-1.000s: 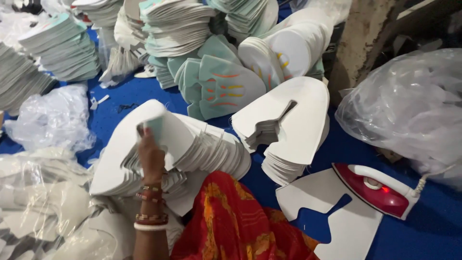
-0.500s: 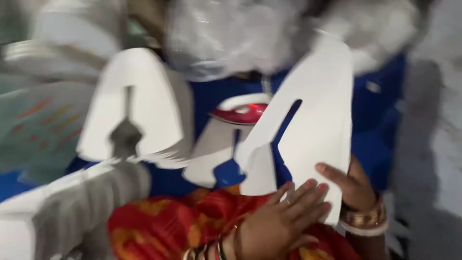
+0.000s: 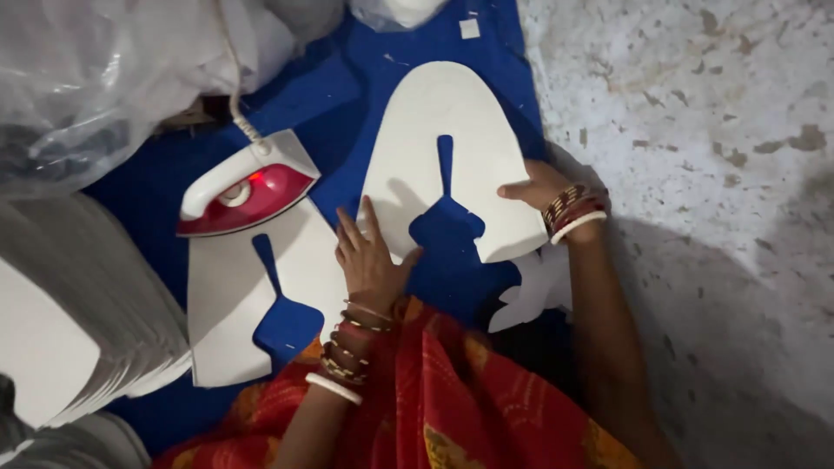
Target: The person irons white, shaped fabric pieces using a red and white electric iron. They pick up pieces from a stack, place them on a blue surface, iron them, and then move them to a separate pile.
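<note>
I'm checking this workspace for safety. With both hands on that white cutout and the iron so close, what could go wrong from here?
1. The red iron has a lit lamp, so it is probably hot. It rests on another white sheet and might scorch it.
2. The left hand lies near the iron; a sideways reach could mean a burn.
3. The iron's cord runs up beside the plastic bags, which heat could melt. The right hand holds the white cutout at its edge.

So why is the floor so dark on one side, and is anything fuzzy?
In the head view, the person's body and right arm cast a broad shadow on the speckled grey floor at lower right; the white cutout sheet under both hands is sharp and evenly lit; the red and white iron shows a small glowing light; the clear plastic bags glare softly.
</note>
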